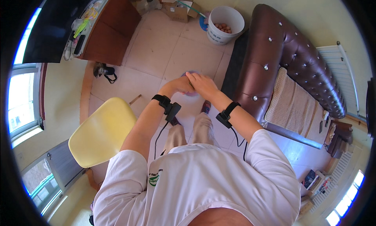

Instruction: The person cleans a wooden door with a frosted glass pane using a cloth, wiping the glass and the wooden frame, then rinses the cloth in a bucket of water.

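Note:
My left hand (182, 84) is curled, and my right hand (203, 82) lies against it with its fingers reaching over the left one. Between the two hands shows a small bit of something greenish (190, 84). It is mostly hidden, so I cannot tell what it is or which hand has it. Directly below the hands is a round bluish-purple object (192, 94), perhaps a basin or a stool top. The hands cover most of it. Each wrist wears a black strap with a small box and a cable.
A yellow chair (102, 132) stands to my left, with a wooden cabinet (108, 32) beyond. Ahead, a white bucket (216, 38) holds several brown round things (223, 28) near an open cardboard box (177, 14). To my right is a brown tufted sofa (252, 64). Black straps (111, 77) lie on the floor.

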The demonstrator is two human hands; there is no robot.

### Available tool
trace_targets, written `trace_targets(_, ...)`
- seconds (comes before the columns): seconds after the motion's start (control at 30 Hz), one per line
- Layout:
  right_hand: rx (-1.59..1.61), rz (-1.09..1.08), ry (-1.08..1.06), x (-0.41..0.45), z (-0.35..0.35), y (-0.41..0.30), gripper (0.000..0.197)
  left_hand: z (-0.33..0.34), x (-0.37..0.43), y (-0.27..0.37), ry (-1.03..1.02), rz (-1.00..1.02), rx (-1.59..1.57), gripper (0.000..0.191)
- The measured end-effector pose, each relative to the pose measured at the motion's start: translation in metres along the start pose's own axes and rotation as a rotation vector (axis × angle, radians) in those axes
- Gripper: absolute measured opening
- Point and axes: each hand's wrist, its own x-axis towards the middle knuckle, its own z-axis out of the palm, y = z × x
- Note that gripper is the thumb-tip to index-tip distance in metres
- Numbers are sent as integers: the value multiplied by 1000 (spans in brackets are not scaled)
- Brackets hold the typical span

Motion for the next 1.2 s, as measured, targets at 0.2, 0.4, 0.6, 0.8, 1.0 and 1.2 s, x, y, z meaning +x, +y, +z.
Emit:
trace_targets(0.2,107,131,-210,14,-21,-8,30,12,-2,-6,280,202,297,22)
trace_targets(0.4,41,176,-224,22,-18,-8,13,21,-13,18,392,-79,458,26)
trace_targets(0.6,2,208,-246,26,-20,-11,11,30,-22,16,535,-48,479,29)
trace_targets(0.8,10,211,-282,29,-24,-11,10,36,-26,21,623,-133,415,31)
trace_targets(1.0,39,222,-294,28,-31,-9,13,36,-24,21,668,-94,418,28)
trace_targets(1.2,34,236,-195,23,-35,-11,19,37,-20,15,881,125,398,25)
